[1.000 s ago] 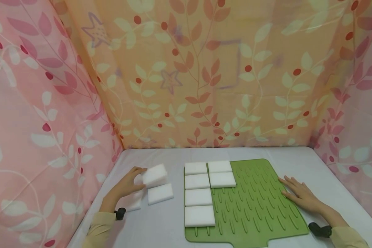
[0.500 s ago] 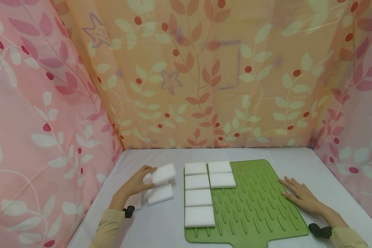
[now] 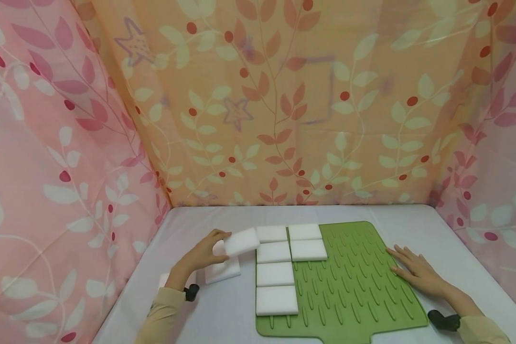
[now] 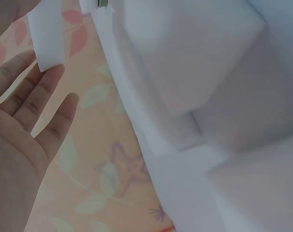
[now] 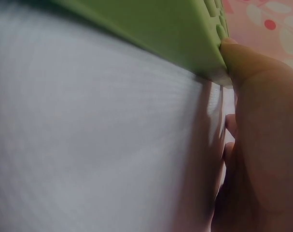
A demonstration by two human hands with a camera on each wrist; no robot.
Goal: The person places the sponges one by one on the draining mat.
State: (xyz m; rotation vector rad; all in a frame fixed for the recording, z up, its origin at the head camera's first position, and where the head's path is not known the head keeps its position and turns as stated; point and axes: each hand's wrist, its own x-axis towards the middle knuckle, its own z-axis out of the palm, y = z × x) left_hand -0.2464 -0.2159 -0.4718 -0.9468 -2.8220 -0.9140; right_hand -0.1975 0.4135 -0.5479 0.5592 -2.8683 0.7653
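Observation:
My left hand (image 3: pixel 203 252) pinches a white sponge block (image 3: pixel 241 242) between thumb and fingertips, raised near the upper left edge of a green ridged mat (image 3: pixel 348 296). In the left wrist view, the same sponge block (image 4: pixel 47 38) shows edge-on at the fingertips. Several white sponge blocks (image 3: pixel 275 274) lie on the mat, forming a left column and a shorter second one. My right hand (image 3: pixel 419 273) rests at the mat's right edge with fingers extended; the right wrist view shows its thumb (image 5: pixel 245 60) touching the mat's side.
Loose white sponge blocks lie on the white table (image 3: pixel 223 315) left of the mat, one of them (image 3: pixel 223 271) partly behind my left hand. Floral curtains (image 3: pixel 284 105) enclose the back and both sides. A dark band (image 3: pixel 191 292) sits on my left wrist.
My left hand has carried the pinched sponge block rightward, from above the loose blocks to the mat's left edge. My right hand and the blocks on the mat have stayed in place.

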